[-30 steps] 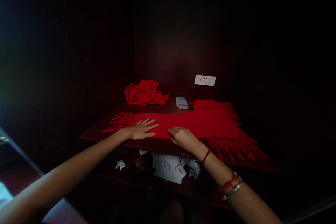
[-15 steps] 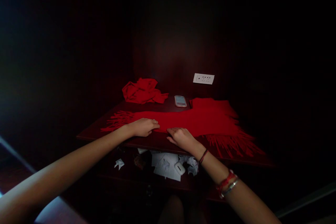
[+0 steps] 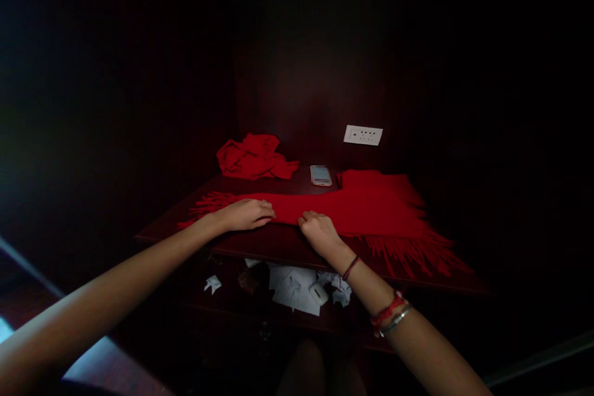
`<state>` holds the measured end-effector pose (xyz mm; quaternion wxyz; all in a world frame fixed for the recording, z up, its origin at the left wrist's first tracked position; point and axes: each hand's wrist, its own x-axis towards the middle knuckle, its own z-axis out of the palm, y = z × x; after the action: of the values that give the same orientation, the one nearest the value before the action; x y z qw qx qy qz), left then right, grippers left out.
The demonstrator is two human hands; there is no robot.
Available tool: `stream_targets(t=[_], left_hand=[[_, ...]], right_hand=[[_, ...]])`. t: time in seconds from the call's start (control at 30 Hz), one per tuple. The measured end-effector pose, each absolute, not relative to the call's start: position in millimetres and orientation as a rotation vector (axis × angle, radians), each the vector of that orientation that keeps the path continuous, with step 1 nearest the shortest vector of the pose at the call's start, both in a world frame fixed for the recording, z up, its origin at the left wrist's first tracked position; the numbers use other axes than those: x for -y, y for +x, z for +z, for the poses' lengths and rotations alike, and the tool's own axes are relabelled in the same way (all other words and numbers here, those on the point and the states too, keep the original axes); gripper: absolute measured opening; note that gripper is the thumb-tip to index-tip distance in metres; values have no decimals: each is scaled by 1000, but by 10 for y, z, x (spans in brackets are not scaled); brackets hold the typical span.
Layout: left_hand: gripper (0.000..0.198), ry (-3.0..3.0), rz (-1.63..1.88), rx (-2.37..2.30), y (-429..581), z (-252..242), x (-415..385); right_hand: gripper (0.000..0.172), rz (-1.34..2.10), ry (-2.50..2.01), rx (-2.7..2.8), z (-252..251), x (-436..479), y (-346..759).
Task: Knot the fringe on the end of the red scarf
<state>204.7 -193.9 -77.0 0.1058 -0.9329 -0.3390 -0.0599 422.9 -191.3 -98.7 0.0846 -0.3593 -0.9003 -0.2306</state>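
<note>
A long red fringed scarf (image 3: 371,207) lies across the dark desk, with tassels spread at its left end and at its right front. My left hand (image 3: 250,213), wearing a ring, is closed on the scarf's near edge, left of the middle. A short way to its right, my right hand (image 3: 319,232) pinches the same edge, fingers curled over the cloth. Between the two hands the strip looks narrow. Both sets of fingertips are partly hidden by the hands themselves.
A crumpled red cloth (image 3: 255,158) lies at the back left, beside a phone (image 3: 320,176). A white socket plate (image 3: 363,135) is on the wall. Below the desktop, an open shelf holds papers (image 3: 294,291), a white earbud case (image 3: 318,293) and a crumpled paper scrap (image 3: 212,284).
Both hands have moved slightly away from me, taking the scarf's near edge with them. The strip between them is narrower, and the right fingers have closed more. The camera view has shifted slightly.
</note>
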Motion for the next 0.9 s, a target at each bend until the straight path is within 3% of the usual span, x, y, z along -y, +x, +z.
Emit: stream_targets(t=[0.4,0.77,0.9], left_hand=[[24,-2530,214,1116,2036,-815,2040],[22,-2401,-144,1193,2989,-1036,2054],[37,-2394,-261,1257,3311,-1068,1958]], right_hand=[[23,-921,-1388,2531,-1083,1988,5102],[20,-940,-1328,2450,-1136,1884,5264],[19,-929,-1332,2390,-1121,1848,5276]])
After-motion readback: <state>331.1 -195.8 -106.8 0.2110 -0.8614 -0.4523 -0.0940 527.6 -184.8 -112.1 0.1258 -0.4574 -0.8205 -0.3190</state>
